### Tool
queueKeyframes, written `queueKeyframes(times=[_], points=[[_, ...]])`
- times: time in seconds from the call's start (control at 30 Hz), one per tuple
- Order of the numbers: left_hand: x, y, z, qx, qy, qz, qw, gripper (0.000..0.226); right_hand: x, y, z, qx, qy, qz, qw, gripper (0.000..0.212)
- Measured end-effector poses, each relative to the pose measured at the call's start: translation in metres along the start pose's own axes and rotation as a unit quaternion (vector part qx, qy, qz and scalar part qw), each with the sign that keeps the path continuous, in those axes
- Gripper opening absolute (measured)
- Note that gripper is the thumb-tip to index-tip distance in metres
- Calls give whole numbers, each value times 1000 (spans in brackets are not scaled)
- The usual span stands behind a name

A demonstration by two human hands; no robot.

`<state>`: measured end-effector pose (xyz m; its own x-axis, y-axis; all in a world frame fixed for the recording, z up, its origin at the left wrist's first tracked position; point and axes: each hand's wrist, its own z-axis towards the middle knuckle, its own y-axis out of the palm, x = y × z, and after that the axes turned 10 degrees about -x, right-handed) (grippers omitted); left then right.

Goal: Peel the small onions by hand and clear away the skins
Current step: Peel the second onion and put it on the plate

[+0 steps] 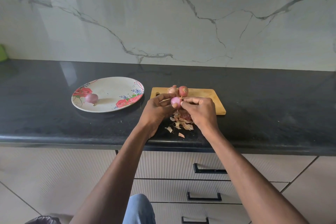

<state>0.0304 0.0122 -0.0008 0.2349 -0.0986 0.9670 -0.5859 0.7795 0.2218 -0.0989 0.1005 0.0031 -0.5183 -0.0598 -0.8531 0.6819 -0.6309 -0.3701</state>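
Pinching a small, smooth, glossy pink onion (175,101) at centre frame, left hand (157,110) closed around its left and underside, fingers curled, thumb over the top. Meeting it from the right, right hand (200,110) closed too, fingertips (182,103) pressed against the onion's right side beside a thin dry stalk at its top. Held just above the near left corner of a pale wooden cutting board (205,100), rectangular with rounded corners and a slot handle at its left end, lying flat on a black speckled polished stone counter (272,105). Resting on the board's far edge, just beyond the hands, two unpeeled onions (179,90), round, reddish-brown, papery and dull. Directly below the hands, partly hidden by them, a loose heap of onion skins (181,123), thin, curled, crisp flakes in tan and pink, spilling from the board's near edge onto the counter toward its rounded front lip, a few scraps lying apart. At left centre, well clear of the left hand, an oval white plate (109,85) printed with red roses, carrying one peeled onion (91,98), purple, shiny, near its left rim. Behind, across the upper frame, a white marble-look wall (200,23) with grey veins; below the counter, ribbed pale drawers (181,169) with black bar handles.
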Motion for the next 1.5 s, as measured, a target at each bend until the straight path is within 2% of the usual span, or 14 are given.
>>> queueKeyframes(times=[0.17,0.3,0.57,0.7,0.9,1.0,1.13,1.23,1.37,1.5], points=[[2,3,-2,4,4,27,1000,32,-1,-2,0,-4,13,48,999,8],[3,2,-2,3,-4,1,1000,33,-2,-3,0,-1,7,57,998,27],[5,5,-6,-15,15,26,999,32,1,-4,2,-28,52,115,992,8],[4,4,-4,2,12,15,1000,32,0,-5,3,-10,50,120,992,20],[5,4,-5,13,13,-31,999,36,3,-3,4,-16,30,129,991,26],[5,4,-5,18,23,-31,999,34,4,-3,3,-19,15,150,988,17],[3,3,-5,29,29,-20,999,27,6,-2,3,-30,-29,131,991,22],[3,0,-2,34,20,-14,999,25,7,-1,2,-62,-93,55,992,26],[1,-3,1,40,-2,-5,999,14,9,2,3,-85,-107,27,990,26],[1,-4,3,40,-15,1,999,18,12,4,5,-99,-121,14,988,22]])
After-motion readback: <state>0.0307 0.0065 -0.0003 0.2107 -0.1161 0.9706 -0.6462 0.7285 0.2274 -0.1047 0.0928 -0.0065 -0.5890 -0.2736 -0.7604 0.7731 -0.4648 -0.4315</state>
